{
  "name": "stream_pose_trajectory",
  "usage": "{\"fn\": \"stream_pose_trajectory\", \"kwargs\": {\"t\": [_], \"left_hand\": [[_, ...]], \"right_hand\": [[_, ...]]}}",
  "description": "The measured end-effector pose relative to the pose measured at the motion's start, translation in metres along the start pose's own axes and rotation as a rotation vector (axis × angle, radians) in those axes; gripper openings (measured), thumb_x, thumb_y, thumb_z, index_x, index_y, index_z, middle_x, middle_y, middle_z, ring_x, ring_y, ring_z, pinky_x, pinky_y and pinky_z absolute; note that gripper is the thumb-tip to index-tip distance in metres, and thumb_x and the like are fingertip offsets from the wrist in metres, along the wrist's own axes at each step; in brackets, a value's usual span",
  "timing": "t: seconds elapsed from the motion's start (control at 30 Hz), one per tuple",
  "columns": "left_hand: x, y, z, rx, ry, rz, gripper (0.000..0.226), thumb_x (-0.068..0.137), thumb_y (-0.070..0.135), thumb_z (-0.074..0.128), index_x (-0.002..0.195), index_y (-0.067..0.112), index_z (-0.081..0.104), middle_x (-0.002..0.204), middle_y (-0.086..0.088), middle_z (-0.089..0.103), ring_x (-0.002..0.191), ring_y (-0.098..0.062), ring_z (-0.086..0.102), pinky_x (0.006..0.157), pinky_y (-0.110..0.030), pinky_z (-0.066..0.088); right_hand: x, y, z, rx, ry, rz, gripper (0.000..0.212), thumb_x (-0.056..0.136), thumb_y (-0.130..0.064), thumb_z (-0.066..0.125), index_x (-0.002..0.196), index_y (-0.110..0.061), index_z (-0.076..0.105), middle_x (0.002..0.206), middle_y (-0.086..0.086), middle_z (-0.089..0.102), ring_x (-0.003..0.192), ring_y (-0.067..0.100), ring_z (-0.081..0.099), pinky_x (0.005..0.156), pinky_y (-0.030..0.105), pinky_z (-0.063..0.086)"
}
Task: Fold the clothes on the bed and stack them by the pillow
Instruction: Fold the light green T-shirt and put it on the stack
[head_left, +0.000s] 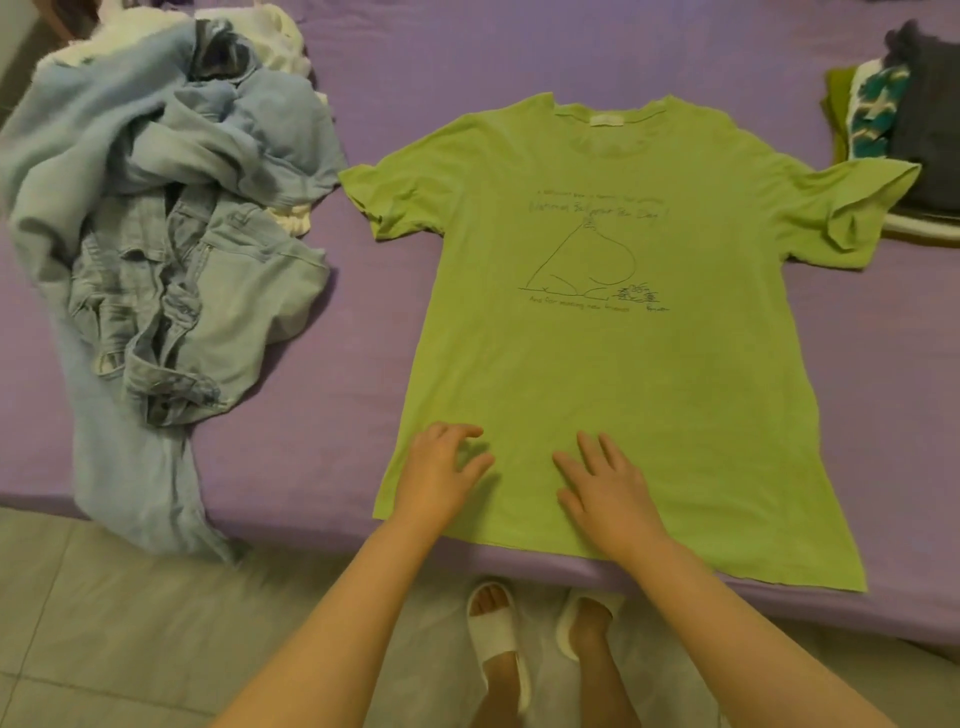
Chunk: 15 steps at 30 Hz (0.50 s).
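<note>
A green T-shirt (613, 364) lies flat on the bed (322, 405), front side up. The bed has a purple sheet. The shirt is spread out wide, with its neck at the far end and its bottom edge close to the near edge of the bed. It has short sleeves. The left sleeve lies quite flat. The right sleeve is bunched up and wrinkled at its end. A thin line drawing (587, 265) sits on the chest, with small handwriting above and below it. The words are too blurry to read. A small pale tag shows inside the neck.

Both hands rest on the lower part of the shirt. The left hand (441, 478) is near the shirt's left edge, and its fingers (457, 434) are spread and bent a little, holding nothing. The right hand (608, 493) lies flat just beside it, with its fingers (597, 454) straight and apart.

To the left of the shirt is a messy pile of clothes (171, 208), mostly light blue jeans and other blue cloth, with some white cloth behind. One blue piece hangs over the edge of the bed toward the floor (104, 623). At the far right is a stack of folded clothes (904, 130) in dark grey, teal and olive green, touching the shirt's right sleeve.

Below, two feet in white slippers (498, 634) stand on the tiled floor.
</note>
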<state>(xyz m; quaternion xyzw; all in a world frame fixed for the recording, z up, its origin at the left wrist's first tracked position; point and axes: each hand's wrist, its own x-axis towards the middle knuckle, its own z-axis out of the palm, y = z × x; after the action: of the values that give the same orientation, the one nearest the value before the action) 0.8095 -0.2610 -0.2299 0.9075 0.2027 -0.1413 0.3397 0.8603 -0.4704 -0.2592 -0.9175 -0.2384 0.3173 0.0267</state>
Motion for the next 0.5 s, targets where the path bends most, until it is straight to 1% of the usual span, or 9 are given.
{"fn": "stream_pose_trajectory", "kwargs": {"t": [0.1, 0.17, 0.23, 0.27, 0.3, 0.37, 0.47, 0.5], "left_hand": [[0.015, 0.028, 0.026, 0.137, -0.09, 0.133, 0.036, 0.091, 0.038, 0.059, 0.124, 0.024, 0.061, 0.13, -0.004, 0.054, 0.125, -0.023, 0.041, 0.104, -0.027, 0.028], [0.025, 0.045, 0.044, 0.299, -0.166, 0.254, 0.041, 0.093, 0.043, 0.052, 0.132, 0.03, 0.054, 0.142, -0.001, 0.044, 0.134, -0.022, 0.031, 0.108, -0.026, 0.025], [0.033, 0.065, 0.064, 0.433, -0.238, 0.342, 0.048, 0.094, 0.046, 0.047, 0.14, 0.035, 0.042, 0.154, -0.001, 0.028, 0.143, -0.022, 0.018, 0.113, -0.029, 0.019], [0.037, 0.076, 0.074, 0.478, -0.272, 0.365, 0.052, 0.094, 0.047, 0.045, 0.143, 0.035, 0.035, 0.158, -0.001, 0.019, 0.145, -0.023, 0.011, 0.116, -0.033, 0.015], [0.042, 0.087, 0.084, 0.513, -0.305, 0.376, 0.055, 0.094, 0.047, 0.044, 0.146, 0.035, 0.029, 0.16, -0.002, 0.011, 0.147, -0.025, 0.005, 0.117, -0.038, 0.012], [0.05, 0.11, 0.103, 0.553, -0.36, 0.377, 0.061, 0.095, 0.046, 0.044, 0.15, 0.033, 0.019, 0.161, -0.004, -0.001, 0.148, -0.028, -0.004, 0.118, -0.047, 0.007], [0.064, 0.141, 0.122, 0.583, -0.378, 0.387, 0.066, 0.096, 0.045, 0.043, 0.151, 0.033, 0.008, 0.161, -0.004, -0.012, 0.147, -0.031, -0.013, 0.116, -0.054, 0.002], [0.071, 0.15, 0.126, 0.602, -0.38, 0.39, 0.068, 0.096, 0.047, 0.043, 0.151, 0.034, 0.006, 0.16, -0.004, -0.014, 0.146, -0.032, -0.014, 0.116, -0.055, 0.001]], "right_hand": [[0.001, 0.044, -0.004, -0.056, -0.009, 0.086, 0.058, 0.097, -0.049, 0.035, 0.149, -0.041, 0.01, 0.161, 0.001, -0.005, 0.147, 0.026, -0.004, 0.114, 0.049, 0.014], [-0.006, 0.079, -0.006, -0.001, 0.037, 0.253, 0.06, 0.097, -0.049, 0.034, 0.149, -0.041, 0.006, 0.161, -0.001, -0.004, 0.147, 0.024, -0.004, 0.113, 0.052, 0.015], [-0.015, 0.109, -0.008, 0.124, 0.092, 0.471, 0.06, 0.098, -0.046, 0.034, 0.151, -0.037, 0.007, 0.161, 0.001, 0.0, 0.147, 0.023, -0.002, 0.113, 0.051, 0.019], [-0.017, 0.12, -0.01, 0.182, 0.118, 0.547, 0.058, 0.099, -0.044, 0.034, 0.151, -0.033, 0.011, 0.161, 0.003, 0.003, 0.147, 0.023, -0.001, 0.113, 0.048, 0.021], [-0.017, 0.127, -0.013, 0.209, 0.147, 0.584, 0.056, 0.099, -0.042, 0.035, 0.151, -0.03, 0.017, 0.16, 0.004, 0.006, 0.147, 0.024, 0.001, 0.113, 0.046, 0.023], [-0.01, 0.136, -0.023, 0.202, 0.194, 0.549, 0.053, 0.099, -0.042, 0.033, 0.149, -0.029, 0.024, 0.16, 0.004, 0.008, 0.147, 0.024, 0.001, 0.114, 0.044, 0.018], [0.007, 0.158, -0.037, 0.117, 0.163, 0.384, 0.054, 0.1, -0.047, 0.028, 0.15, -0.036, 0.012, 0.161, -0.001, -0.001, 0.147, 0.024, -0.008, 0.116, 0.047, 0.004], [0.012, 0.17, -0.041, 0.113, 0.137, 0.399, 0.055, 0.1, -0.048, 0.027, 0.15, -0.037, 0.01, 0.161, -0.003, -0.003, 0.147, 0.025, -0.008, 0.116, 0.049, 0.004]]}}
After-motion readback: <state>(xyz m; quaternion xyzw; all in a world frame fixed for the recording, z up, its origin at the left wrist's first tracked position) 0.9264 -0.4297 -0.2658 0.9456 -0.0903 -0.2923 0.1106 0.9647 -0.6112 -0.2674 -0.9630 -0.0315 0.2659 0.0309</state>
